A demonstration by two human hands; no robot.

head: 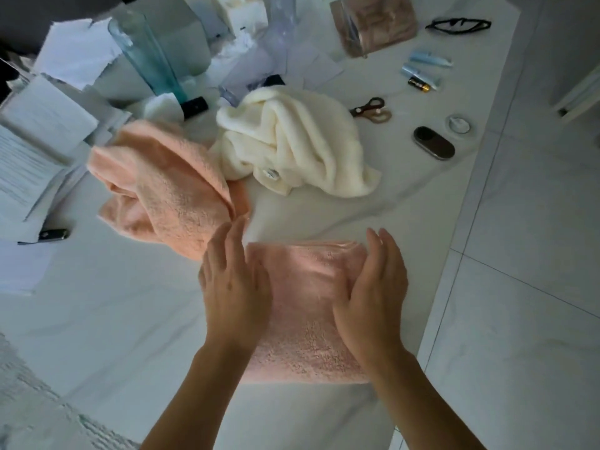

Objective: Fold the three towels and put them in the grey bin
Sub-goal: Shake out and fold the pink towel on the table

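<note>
Nearest the camera, on the white table [130, 319], a folded pink towel [305, 306] lay flat, with both hands on it. The left hand [233, 284] rested on its left edge, fingers straight and close together; the right hand [373, 290] stood along its right edge, fingers straight, holding nothing. Just beyond, a crumpled peach towel [162, 186] lay unfolded, beside a bunched cream towel [292, 141]. Farther off were scissors [370, 110], a battery [418, 85], glasses [457, 25] and stacked papers [39, 151].
</note>
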